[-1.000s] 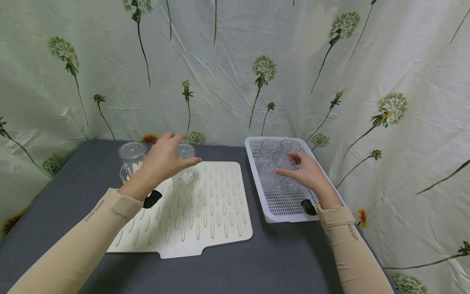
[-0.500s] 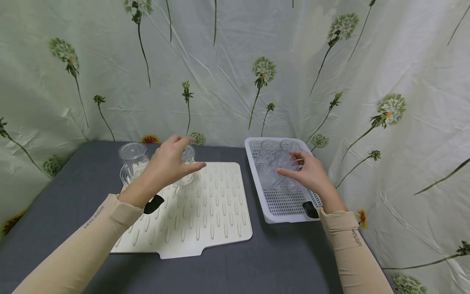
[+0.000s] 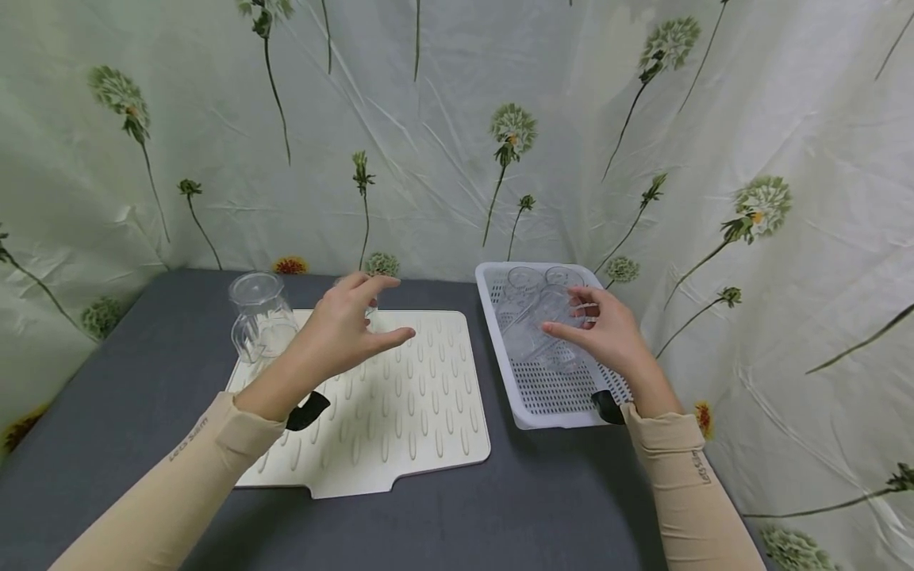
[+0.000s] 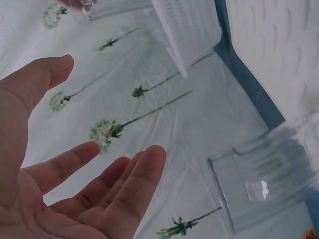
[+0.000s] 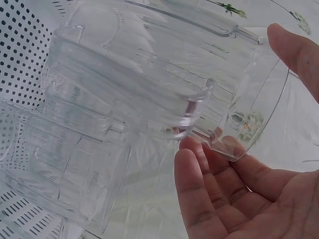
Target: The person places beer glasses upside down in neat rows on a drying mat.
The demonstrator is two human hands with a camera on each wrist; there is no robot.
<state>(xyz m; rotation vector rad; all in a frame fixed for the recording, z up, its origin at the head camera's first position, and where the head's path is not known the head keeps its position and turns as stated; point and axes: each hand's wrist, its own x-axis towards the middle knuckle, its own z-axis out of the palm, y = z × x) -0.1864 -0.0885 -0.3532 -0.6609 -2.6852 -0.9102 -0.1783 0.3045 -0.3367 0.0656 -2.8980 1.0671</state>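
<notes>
Two hands work over the table (image 3: 428, 527). Right hand (image 3: 600, 333): fingers bent behind one end of a clear vessel (image 5: 184, 59), thumb opposite; whether the pads press on it cannot be told. The vessel lies among other clear vessels (image 5: 75, 179) in the far half of the white basket (image 3: 550, 396), toward the table's right edge. Left hand (image 3: 343, 325): fingers spread, holding nothing, over the white mat (image 3: 428, 404).

The step in hand appears to be securing the vessel. Seat thumb and fingers on opposite sides before loading the grip. Lift straight up, clear of the neighbouring vessels, which could catch or slide. Keep the left hand off the smaller glass (image 4: 264, 184) near the mat's far edge and the handled mug (image 3: 260, 313) at its far left corner.

Compared with one second ago, the left hand sits farther right and closer to the table's near edge, hiding more of the smaller glass in the head view. The right hand has shifted only slightly right. Mat and basket have kept their places.
</notes>
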